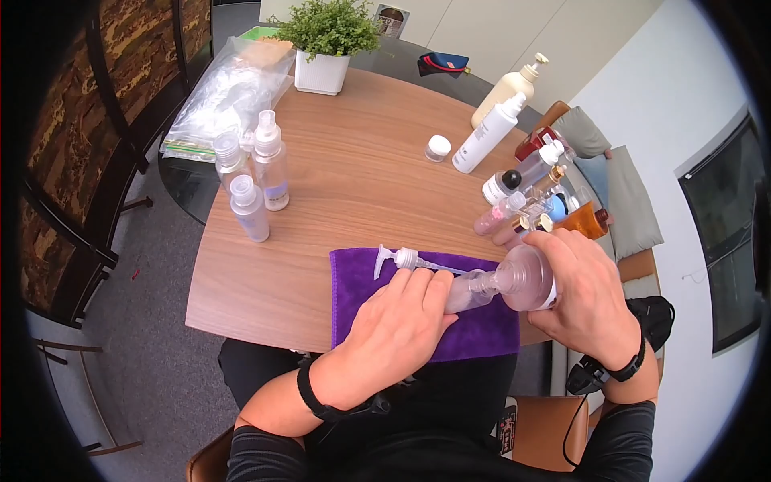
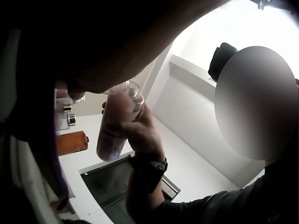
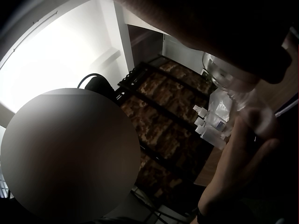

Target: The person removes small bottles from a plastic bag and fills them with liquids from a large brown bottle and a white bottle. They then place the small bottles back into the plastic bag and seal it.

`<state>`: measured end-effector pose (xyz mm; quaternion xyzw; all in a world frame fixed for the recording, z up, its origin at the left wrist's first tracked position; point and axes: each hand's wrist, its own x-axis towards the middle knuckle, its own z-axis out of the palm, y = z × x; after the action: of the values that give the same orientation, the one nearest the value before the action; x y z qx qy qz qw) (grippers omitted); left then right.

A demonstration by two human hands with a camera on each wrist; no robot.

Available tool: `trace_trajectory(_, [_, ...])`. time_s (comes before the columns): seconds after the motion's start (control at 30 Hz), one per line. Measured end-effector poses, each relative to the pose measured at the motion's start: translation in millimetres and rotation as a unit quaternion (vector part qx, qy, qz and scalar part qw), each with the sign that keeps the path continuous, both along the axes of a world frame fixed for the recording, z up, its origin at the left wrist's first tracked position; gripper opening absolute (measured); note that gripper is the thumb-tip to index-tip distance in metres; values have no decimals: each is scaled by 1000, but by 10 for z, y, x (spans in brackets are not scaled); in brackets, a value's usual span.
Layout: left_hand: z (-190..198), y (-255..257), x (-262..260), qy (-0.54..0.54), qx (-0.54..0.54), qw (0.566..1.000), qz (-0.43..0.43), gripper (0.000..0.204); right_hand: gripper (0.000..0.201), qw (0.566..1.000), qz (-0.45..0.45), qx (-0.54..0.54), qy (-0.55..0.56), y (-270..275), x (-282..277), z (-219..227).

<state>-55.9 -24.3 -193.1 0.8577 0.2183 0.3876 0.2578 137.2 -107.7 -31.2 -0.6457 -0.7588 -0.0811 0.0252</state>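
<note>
My left hand (image 1: pixel 401 309) grips a small clear bottle (image 1: pixel 468 293) over the purple cloth (image 1: pixel 482 345). My right hand (image 1: pixel 590 297) holds a larger clear bottle (image 1: pixel 526 277) with pinkish liquid, tipped so its threaded neck meets the small bottle's mouth. In the left wrist view the larger bottle (image 2: pixel 110 137) slants, with the right hand's fingers round it. The right wrist view shows the small bottle (image 3: pixel 258 120) above the left hand's fingers, its neck by the other bottle. A pump head (image 1: pixel 405 259) with a long tube lies on the cloth, just beyond the left hand.
Several cosmetic bottles, among them an orange tube (image 1: pixel 582 221), crowd the table's right side. Behind them stand a white pump bottle (image 1: pixel 487 136) and a small jar (image 1: pixel 438 148). Three clear bottles, one a spray bottle (image 1: pixel 271 165), stand left, near a plastic bag (image 1: pixel 229 100) and potted plant (image 1: pixel 321 74).
</note>
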Motion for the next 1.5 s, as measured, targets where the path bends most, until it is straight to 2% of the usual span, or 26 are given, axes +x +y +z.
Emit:
trace_trajectory(0.33, [10, 4, -2, -3, -4, 1000, -1, 57, 78, 999, -12, 14, 40, -45, 63, -133])
trace_trajectory(0.53, [2, 0, 2, 1, -12, 1000, -3, 57, 78, 992, -52, 9, 114, -104, 136, -286])
trace_trajectory(0.6, [15, -3, -2, 2, -11, 1000, -10, 57, 73, 964, -107, 20, 242, -144, 196, -358])
trace_trajectory(0.63, [28, -4, -6, 4, -18, 1000, -8, 57, 73, 963, -115, 27, 242, -174, 257, -393])
trace_trajectory(0.7, [25, 3, 0, 7, -23, 1000, -12, 57, 70, 924, -122, 148, 330, -256, 427, -476])
trace_trajectory(0.73, [21, 4, 2, 8, -18, 1000, -23, 57, 70, 922, -131, 156, 330, -299, 521, -538])
trace_trajectory(0.8, [19, 2, 4, 8, -14, 1000, -12, 58, 72, 805, -146, 224, 530, -387, 724, -689])
trace_trajectory(0.87, [1, 4, 10, 9, -8, 1000, -24, 59, 75, 778, -147, 261, 552, -451, 871, -806])
trace_trajectory(0.93, [-14, 17, 20, -13, -1, 999, -30, 59, 74, 729, -150, 307, 593, -492, 966, -895])
trace_trajectory(1.07, [37, 5, 24, 8, -2, 1000, -29, 57, 74, 694, -160, 322, 624, -528, 1085, -1041])
trace_trajectory(1.13, [30, -11, 10, 26, 1, 999, -25, 57, 77, 695, -169, 317, 622, -537, 1144, -1104])
trace_trajectory(1.27, [-1, 1, 14, 46, -19, 999, -12, 58, 88, 678, -123, 340, 640, -487, 1154, -1275])
trace_trajectory(1.37, [24, -9, 31, 51, -24, 998, 1, 53, 114, 703, -142, 382, 582, -536, 1238, -1480])
trace_trajectory(1.4, [22, -5, 33, 55, -31, 998, 2, 53, 119, 690, -131, 402, 587, -576, 1224, -1527])
trace_trajectory(1.47, [5, 6, 35, 55, -23, 998, 1, 51, 111, 653, -111, 502, 556, -613, 1122, -1600])
trace_trajectory(1.5, [-4, -3, 27, 62, -33, 998, 4, 51, 106, 680, -130, 541, 478, -760, 1113, -1746])
